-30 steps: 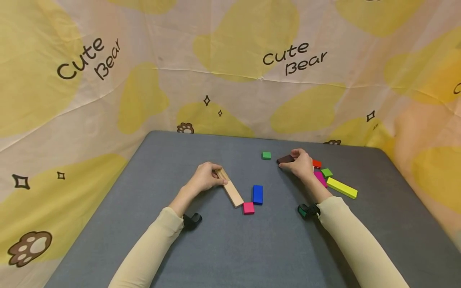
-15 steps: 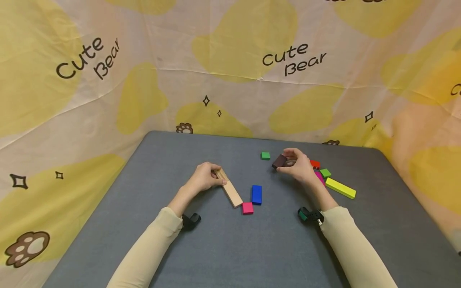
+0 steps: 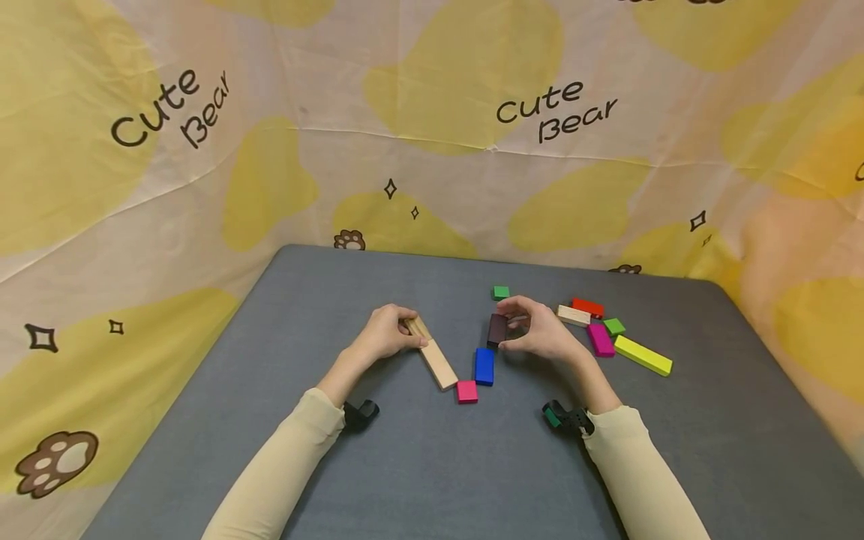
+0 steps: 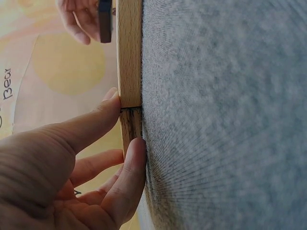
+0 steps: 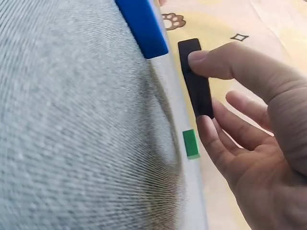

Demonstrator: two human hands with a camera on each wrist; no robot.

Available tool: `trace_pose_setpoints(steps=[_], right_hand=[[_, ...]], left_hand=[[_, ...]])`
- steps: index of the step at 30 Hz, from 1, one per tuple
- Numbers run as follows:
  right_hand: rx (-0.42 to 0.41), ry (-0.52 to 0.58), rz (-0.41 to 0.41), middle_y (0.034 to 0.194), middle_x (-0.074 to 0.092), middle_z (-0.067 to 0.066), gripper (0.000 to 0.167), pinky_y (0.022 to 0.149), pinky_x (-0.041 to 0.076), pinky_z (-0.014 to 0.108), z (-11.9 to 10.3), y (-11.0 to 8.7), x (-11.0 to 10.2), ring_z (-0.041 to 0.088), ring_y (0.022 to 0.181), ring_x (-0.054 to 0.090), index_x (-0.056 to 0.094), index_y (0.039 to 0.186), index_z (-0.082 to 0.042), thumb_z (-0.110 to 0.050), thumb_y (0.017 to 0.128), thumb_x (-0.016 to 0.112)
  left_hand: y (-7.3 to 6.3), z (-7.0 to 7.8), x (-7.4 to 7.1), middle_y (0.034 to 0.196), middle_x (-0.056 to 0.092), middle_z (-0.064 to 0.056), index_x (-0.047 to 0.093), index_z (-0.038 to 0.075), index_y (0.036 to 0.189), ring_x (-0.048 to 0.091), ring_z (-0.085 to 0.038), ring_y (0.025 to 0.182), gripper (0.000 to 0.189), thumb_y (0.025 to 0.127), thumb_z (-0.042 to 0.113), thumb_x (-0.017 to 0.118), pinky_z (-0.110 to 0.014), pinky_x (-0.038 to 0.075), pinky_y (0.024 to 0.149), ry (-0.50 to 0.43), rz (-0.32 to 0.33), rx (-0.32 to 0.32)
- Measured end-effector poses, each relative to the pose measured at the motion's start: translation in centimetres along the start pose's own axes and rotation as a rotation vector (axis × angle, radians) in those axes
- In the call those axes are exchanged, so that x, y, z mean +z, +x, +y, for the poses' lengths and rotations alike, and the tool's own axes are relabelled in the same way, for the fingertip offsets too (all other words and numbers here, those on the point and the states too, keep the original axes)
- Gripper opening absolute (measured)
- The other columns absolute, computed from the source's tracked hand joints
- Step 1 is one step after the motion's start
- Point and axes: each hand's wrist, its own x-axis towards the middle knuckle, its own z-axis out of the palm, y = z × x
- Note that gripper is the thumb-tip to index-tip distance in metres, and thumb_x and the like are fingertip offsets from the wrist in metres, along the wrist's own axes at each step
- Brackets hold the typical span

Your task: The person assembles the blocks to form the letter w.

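With my right grip (image 3: 543, 330) I am grasping the dark brown block (image 3: 496, 331) between thumb and fingers; it stands just beyond the far end of the blue block (image 3: 484, 367), and from the right wrist view it appears lifted from the surface (image 3: 432, 465), apart from the blue one; my left grip (image 3: 388, 331) is pinching the far wooden block (image 3: 418, 327) at its joint with the near wooden block (image 3: 439, 365), both lying end to end on the surface. As I judge it, the work is about halfway; the two wooden blocks, the pink block (image 3: 467, 391) and the blue block make a bent line, with corners meeting or nearly meeting at the pink one; the dark brown block is not yet set down, so its placing seems the step in hand. Six pieces lie outside this line; the green block (image 3: 501, 293) is alone behind, while the pale wooden block (image 3: 573, 316), red block (image 3: 588, 307), magenta block (image 3: 600, 340), small green block (image 3: 614, 327) and yellow block (image 3: 643, 355) are grouped at the right; whether all these are needed, I cannot tell.
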Motion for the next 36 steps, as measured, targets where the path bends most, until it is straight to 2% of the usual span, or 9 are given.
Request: trace_pose_setpoints(steps=[3,8,12,19,26,36], right_hand=[[0.017,0.026,-0.013,0.126,0.058,0.022,0.065,0.094,0.045,0.052,0.3,0.0,0.2,0.037,0.109,0.059,0.054,0.129,0.006,0.001,0.073,0.087],[0.055,0.017,-0.026,0.126,0.059,0.018,0.063,0.097,0.045,0.045,0.9,0.0,0.1,0.032,0.114,0.059,0.056,0.130,0.003,-0.003,0.075,0.087],[0.077,0.068,-0.023,0.125,0.061,0.016,0.059,0.098,0.044,0.041,1.1,0.0,-0.2,0.030,0.118,0.058,0.057,0.129,0.003,-0.001,0.077,0.084],[0.075,0.072,-0.001,0.122,0.063,0.018,0.052,0.097,0.045,0.048,1.3,0.0,-0.1,0.034,0.113,0.059,0.060,0.126,0.004,-0.002,0.079,0.083],[0.073,0.097,0.008,0.121,0.059,0.032,0.049,0.097,0.041,0.057,-2.7,-0.6,0.2,0.048,0.112,0.056,0.057,0.123,0.015,0.007,0.080,0.078],[0.060,0.073,0.018,0.121,0.060,0.031,0.046,0.095,0.042,0.057,-2.9,-0.1,1.0,0.047,0.111,0.057,0.056,0.123,0.015,0.007,0.082,0.076]], left_hand=[[0.0,0.1,0.0,0.105,0.066,-0.010,0.062,-0.001,0.131,0.058,-0.013,0.072,0.062,0.079,0.022,0.086,-0.026,0.048,0.060,-0.002,-0.003,0.002],[0.1,0.2,0.1,0.107,0.066,-0.010,0.062,-0.001,0.131,0.057,-0.013,0.072,0.062,0.079,0.022,0.086,-0.026,0.048,0.059,0.002,-0.004,0.012],[0.2,0.2,0.2,0.109,0.066,-0.010,0.063,-0.001,0.131,0.057,-0.013,0.073,0.062,0.079,0.023,0.086,-0.026,0.048,0.060,0.016,-0.004,0.018],[0.3,0.3,0.3,0.109,0.064,-0.011,0.063,0.000,0.131,0.057,-0.013,0.076,0.062,0.079,0.023,0.086,-0.026,0.048,0.062,0.025,-0.004,0.008],[0.1,0.3,0.2,0.112,0.063,-0.012,0.062,0.000,0.132,0.058,-0.013,0.077,0.062,0.079,0.023,0.086,-0.026,0.048,0.063,0.020,-0.003,0.013],[-0.2,0.1,0.1,0.112,0.062,-0.013,0.062,-0.001,0.131,0.058,-0.014,0.079,0.062,0.079,0.022,0.086,-0.027,0.049,0.066,0.010,0.014,0.018]])
